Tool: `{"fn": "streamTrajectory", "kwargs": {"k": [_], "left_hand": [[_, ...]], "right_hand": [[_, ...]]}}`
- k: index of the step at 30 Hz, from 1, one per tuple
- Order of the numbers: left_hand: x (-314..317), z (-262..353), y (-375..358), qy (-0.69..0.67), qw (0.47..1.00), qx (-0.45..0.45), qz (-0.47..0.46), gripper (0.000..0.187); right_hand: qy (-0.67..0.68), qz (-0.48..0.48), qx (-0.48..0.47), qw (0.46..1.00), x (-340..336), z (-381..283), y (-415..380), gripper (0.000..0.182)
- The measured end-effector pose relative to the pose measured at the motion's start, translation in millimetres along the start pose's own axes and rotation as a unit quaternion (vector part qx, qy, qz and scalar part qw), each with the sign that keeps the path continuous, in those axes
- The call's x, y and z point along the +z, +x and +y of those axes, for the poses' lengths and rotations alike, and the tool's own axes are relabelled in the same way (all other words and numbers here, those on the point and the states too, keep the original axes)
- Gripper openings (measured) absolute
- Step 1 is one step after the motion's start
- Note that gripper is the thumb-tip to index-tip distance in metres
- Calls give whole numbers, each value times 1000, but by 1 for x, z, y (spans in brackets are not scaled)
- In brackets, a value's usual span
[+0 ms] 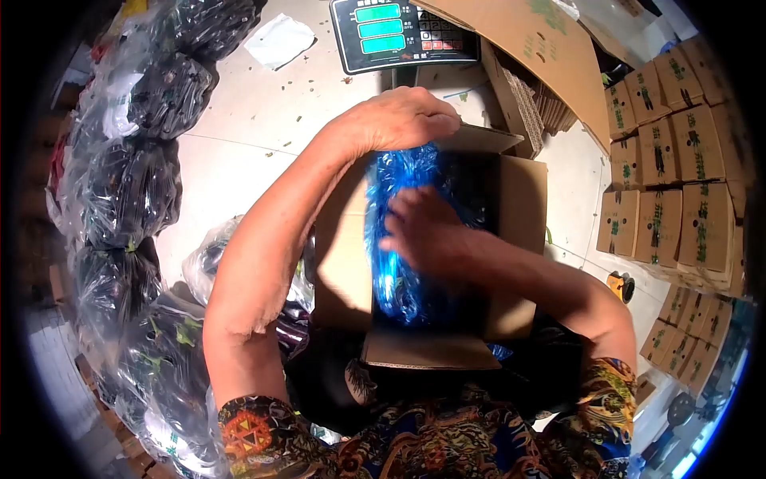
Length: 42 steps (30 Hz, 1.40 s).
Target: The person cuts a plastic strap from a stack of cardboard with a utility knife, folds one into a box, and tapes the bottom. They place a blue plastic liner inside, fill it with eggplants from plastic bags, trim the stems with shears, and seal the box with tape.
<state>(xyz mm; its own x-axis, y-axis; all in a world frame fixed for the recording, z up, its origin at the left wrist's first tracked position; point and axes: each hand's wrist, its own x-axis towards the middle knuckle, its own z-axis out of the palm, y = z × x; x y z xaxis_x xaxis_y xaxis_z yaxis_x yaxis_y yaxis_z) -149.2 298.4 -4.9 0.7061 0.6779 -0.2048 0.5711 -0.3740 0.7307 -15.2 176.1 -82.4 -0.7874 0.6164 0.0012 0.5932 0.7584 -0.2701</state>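
An open cardboard box stands upright in front of me with its flaps folded out. Shiny, crinkled blue plastic film lines or fills its left half; what lies under the film is hidden. At the box's far edge, my left hand is closed with its fingers curled over the top of the blue film, close to the far flap. My right hand reaches into the box over the film, its fingers apart and blurred by motion. The right part of the box interior is in dark shadow.
A scale with lit green displays stands beyond the box. Clear plastic bags of dark produce line the left. Stacked cartons rise at the right. Flattened cardboard leans at upper right. A white sheet lies on the floor.
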Motion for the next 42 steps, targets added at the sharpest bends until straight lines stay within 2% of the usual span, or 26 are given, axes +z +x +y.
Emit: {"fn": "streamTrajectory", "kwargs": {"k": [1, 3, 6, 9, 10, 12, 13, 14, 15, 16, 18, 21, 22, 25, 27, 28, 29, 30, 31, 32, 35, 37, 39, 40, 41, 42], "left_hand": [[0, 0, -1, -4, 1000, -2, -14, 40], [-1, 1, -2, -12, 999, -6, -43, 39], [15, -17, -3, 61, 986, 143, 62, 30], [14, -3, -14, 126, 985, 115, 9, 34], [24, -16, -17, 228, 952, 199, 51, 38], [42, -8, -34, 105, 986, 112, 69, 41], [50, -3, -41, 45, 995, 58, 67, 42], [75, -27, -42, 126, 962, 199, 140, 36], [98, -38, -49, 112, 967, 177, 147, 42], [112, -30, -62, 157, 967, 134, 147, 48], [122, -21, -69, 206, 965, 81, 139, 56], [125, -15, -67, 208, 969, 59, 119, 60], [124, -17, -67, 209, 970, 60, 113, 59], [117, -14, -65, 187, 979, 30, 73, 64], [118, -2, -64, 173, 983, 4, 55, 72], [124, 7, -65, 172, 984, -8, 53, 76], [127, 14, -66, 171, 983, -20, 54, 81], [129, 17, -66, 175, 984, -26, 27, 101], [129, 20, -67, 189, 981, -35, 4, 106], [126, 24, -68, 204, 978, -44, -19, 111], [121, 23, -70, 241, 967, -49, -69, 122], [122, 23, -69, 257, 962, -45, -75, 125], [127, 22, -70, 266, 960, -49, -64, 125], [129, 19, -71, 264, 962, -45, -55, 125], [131, 16, -73, 262, 963, -39, -46, 125], [132, 15, -73, 259, 964, -34, -37, 124]], "right_hand": [[-47, -15, 19, 999, 13, 13, 10, 33], [-47, 63, 61, 995, 48, 45, 28, 23], [-22, -6, 142, 990, 48, 45, 56, 14], [-32, -112, 71, 991, 28, 27, 41, 12], [-39, 34, 30, 998, 31, 25, 21, 14], [-6, 118, 35, 992, -3, 8, -8, 22], [-2, 116, 33, 993, -20, -2, -26, 26], [1, 113, 30, 993, -36, -12, -45, 32], [36, 38, 29, 998, -53, -22, -64, 32], [70, -35, 28, 997, -68, -32, -83, 32], [161, -98, -77, 979, -80, -44, -119, 29], [194, -279, -16, 940, -67, -73, -124, 29], [180, -183, -25, 966, -58, -74, -123, 23], [173, -283, 78, 940, -56, -55, -114, 23], [153, -241, 157, 946, -60, -36, -107, 30], [125, -222, 203, 945, -53, -21, -105, 40], [128, -195, 208, 950, -43, -19, -108, 42], [132, -168, 212, 954, -32, -18, -109, 44], [139, -142, 214, 956, -24, -19, -111, 45], [112, -133, 218, 960, -18, -21, -117, 57], [-21, 14, 218, 976, -20, -30, -127, 68], [-100, 162, 215, 958, -33, -20, -133, 70], [4, 203, 329, 922, -39, 5, -150, 64], [146, 168, 434, 873, -37, 28, -166, 57], [281, 129, 525, 793, -31, 42, -180, 50], [340, 74, 516, 783, -19, 49, -190, 48]]}}
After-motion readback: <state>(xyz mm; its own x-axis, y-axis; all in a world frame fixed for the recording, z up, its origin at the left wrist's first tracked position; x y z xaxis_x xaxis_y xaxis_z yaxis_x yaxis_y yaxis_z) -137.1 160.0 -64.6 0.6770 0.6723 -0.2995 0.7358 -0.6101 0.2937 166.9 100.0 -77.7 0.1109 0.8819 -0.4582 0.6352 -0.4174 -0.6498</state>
